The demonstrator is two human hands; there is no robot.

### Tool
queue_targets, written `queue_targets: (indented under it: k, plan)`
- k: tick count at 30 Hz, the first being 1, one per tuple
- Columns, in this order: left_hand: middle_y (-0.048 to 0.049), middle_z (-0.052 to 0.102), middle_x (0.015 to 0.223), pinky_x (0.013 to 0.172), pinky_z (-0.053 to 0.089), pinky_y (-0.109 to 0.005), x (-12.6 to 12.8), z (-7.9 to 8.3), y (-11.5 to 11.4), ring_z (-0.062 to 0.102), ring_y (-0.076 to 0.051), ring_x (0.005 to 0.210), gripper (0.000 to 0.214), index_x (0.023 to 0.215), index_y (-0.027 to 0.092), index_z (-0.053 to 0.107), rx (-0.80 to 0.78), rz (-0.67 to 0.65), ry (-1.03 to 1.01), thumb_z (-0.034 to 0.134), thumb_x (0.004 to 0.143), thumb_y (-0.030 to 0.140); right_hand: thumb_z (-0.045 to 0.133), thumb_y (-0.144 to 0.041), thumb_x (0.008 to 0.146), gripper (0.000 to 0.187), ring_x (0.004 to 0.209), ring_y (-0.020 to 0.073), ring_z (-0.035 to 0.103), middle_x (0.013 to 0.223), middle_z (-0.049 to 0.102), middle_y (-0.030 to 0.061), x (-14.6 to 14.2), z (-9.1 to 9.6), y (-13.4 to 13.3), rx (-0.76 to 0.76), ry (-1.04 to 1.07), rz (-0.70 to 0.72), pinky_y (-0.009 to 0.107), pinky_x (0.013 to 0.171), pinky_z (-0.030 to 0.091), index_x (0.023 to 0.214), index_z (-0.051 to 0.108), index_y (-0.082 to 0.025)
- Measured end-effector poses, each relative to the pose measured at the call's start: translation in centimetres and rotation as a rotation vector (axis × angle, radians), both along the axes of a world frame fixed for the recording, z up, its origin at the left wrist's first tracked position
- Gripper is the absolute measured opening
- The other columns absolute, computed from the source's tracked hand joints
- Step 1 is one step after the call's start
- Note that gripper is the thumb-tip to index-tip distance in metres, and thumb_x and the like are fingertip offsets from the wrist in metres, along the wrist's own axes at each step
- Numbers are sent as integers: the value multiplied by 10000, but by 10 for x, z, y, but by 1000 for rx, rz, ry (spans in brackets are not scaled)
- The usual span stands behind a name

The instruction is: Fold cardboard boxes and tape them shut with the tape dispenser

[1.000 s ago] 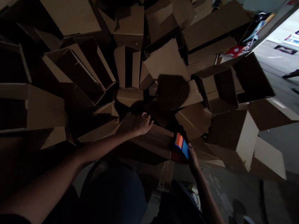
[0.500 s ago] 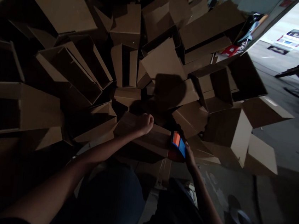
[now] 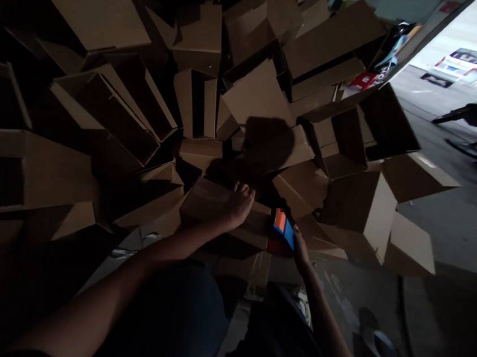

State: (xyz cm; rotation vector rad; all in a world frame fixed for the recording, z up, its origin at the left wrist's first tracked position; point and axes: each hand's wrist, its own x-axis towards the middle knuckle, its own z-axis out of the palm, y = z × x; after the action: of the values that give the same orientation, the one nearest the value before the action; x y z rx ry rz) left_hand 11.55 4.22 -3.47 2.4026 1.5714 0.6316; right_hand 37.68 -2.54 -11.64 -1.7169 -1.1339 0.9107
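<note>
A brown cardboard box (image 3: 214, 204) lies in front of me at the foot of a big heap of boxes. My left hand (image 3: 240, 202) rests on its far top edge, fingers curled over it. My right hand (image 3: 300, 247) is at the box's right end and grips a small orange and blue tool (image 3: 283, 228) pressed against the box. The light is dim and the fingers of my right hand are mostly hidden behind the tool.
Several empty cardboard boxes (image 3: 101, 101) are piled across the whole left and middle. More boxes (image 3: 367, 203) spill to the right onto a grey concrete floor (image 3: 464, 225). A roll of tape (image 3: 378, 344) lies on the floor by my right leg. Daylight and a parked car (image 3: 459, 60) show at the top right.
My left hand has slid a little to the right along the box's top edge. The right hand with the tool has barely shifted. The view has drifted slightly.
</note>
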Motion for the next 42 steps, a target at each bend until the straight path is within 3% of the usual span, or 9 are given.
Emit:
queue_targets:
  k: [5, 10, 15, 19, 24, 30, 33, 38, 42]
  plan:
    - [-94, 737, 1078, 965, 469, -376, -6, -1, 3, 656, -228, 1087, 211, 1053, 162, 658, -130, 71, -115, 457, 998, 128, 512, -967, 566, 795, 848, 259, 621, 741, 656, 38, -3, 2, 0, -88, 33, -56, 370, 811, 519, 773, 631, -209]
    - [-172, 716, 1132, 1035, 430, -456, -1, -4, 2, 567, -310, 1252, 307, 1062, 101, 654, -95, 67, -21, 464, 1036, 340, 528, -958, 565, 760, 823, 252, 611, 719, 641, 39, -6, 6, -1, -91, 56, -52, 357, 783, 524, 727, 612, -221]
    - [-184, 687, 1237, 1105, 408, -405, 15, -6, -3, 494, -285, 1375, 245, 1136, 78, 644, -38, -2, 52, 460, 1031, 201, 520, -952, 566, 745, 800, 262, 619, 670, 623, 40, -7, 7, 0, -114, 59, -65, 369, 740, 533, 709, 599, -225]
    - [-187, 680, 1235, 1102, 412, -378, 24, -5, -4, 500, -264, 1374, 279, 1111, 88, 649, -9, -32, 67, 394, 1003, 54, 523, -935, 579, 712, 882, 284, 629, 732, 658, 59, -6, 7, -1, -116, 49, -65, 372, 797, 541, 690, 586, -234]
    - [-121, 714, 1111, 947, 490, -334, 17, -12, 1, 638, -223, 1124, 244, 1020, 145, 649, -86, -36, -23, 412, 1051, 194, 508, -916, 608, 703, 962, 316, 634, 786, 689, 90, -5, 7, -2, -136, 45, -52, 376, 808, 547, 708, 620, -229]
    - [-119, 734, 1115, 1032, 435, -446, 18, -11, -2, 594, -264, 1202, 376, 1040, 141, 640, -114, -6, 1, 366, 1076, 396, 517, -933, 584, 861, 1096, 331, 640, 1020, 741, 117, -5, 4, 1, -141, 78, -62, 387, 928, 522, 953, 707, -179]
    - [-135, 717, 1180, 1037, 445, -414, 22, -11, -4, 568, -265, 1264, 338, 1095, 118, 635, -78, -38, 34, 416, 1064, 373, 507, -944, 578, 893, 1094, 338, 641, 983, 748, 127, -5, 1, 3, -128, 69, -80, 384, 902, 523, 958, 725, -167]
    - [-120, 737, 1128, 1173, 344, -366, 34, -14, -4, 615, -219, 1238, 235, 1103, 131, 652, -32, -129, 76, 429, 1029, 148, 545, -924, 593, 850, 1012, 317, 658, 925, 741, 112, -3, -1, 3, -103, 77, -82, 366, 841, 538, 938, 738, -172]
    - [-107, 735, 1150, 1074, 428, -375, 34, -11, -5, 638, -227, 1185, 237, 1090, 142, 647, -86, -122, 39, 418, 1046, 187, 548, -932, 585, 808, 849, 277, 649, 803, 704, 92, -3, 0, 1, -92, 63, -71, 351, 746, 543, 814, 702, -173]
